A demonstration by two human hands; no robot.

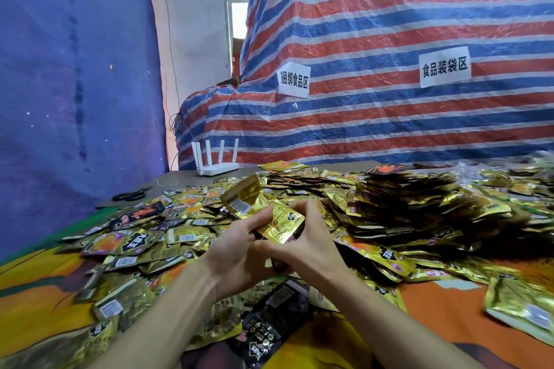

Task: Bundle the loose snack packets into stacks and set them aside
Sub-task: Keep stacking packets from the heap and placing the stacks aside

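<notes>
Between the two hands, just above the heap, a small stack of gold packets [269, 214] is held. The left hand [239, 252] curls its fingers over the stack's near left side, and the right hand [314, 249] closes on its right edge, so both grip it narrowly, with the wrists close together. The stack's long axis runs from lower right at the fingers up to the upper left, away from the person. Its far end sticks out beyond the grip, and the rearmost packet fans upward there. Below and around the hands, loose packets [180, 219] cover the orange tablecloth [449, 308], and a black packet [275, 317] lies under the wrists. To the right lie rows of overlapping packets [404, 198]. Farther back are black scissors [129, 195], a white router [215, 159] and a striped tarp [389, 39].
</notes>
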